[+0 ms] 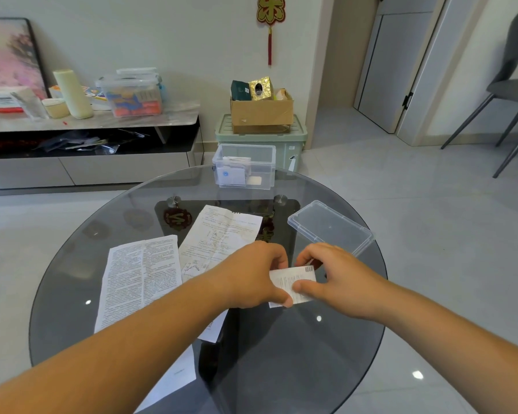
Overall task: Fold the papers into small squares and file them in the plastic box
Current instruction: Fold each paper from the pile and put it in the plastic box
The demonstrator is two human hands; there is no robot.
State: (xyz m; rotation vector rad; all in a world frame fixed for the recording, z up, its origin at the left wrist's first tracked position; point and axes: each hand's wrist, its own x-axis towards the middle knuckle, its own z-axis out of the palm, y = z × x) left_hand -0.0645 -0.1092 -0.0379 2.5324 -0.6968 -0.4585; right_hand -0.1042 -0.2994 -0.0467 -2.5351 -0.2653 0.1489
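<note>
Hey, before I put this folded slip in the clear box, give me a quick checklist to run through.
1. Grip on folded paper: left hand and right hand both pinch it. Ok.
2. Plastic box open: lid lies apart on the glass table. Ok.
3. Room in box: its right side looks free. Ok.
4. Fold small and square: fingers hide part of it. Cannot tell.
5. All papers folded: text sheet and diagram sheet lie unfolded. Not ok.
</note>
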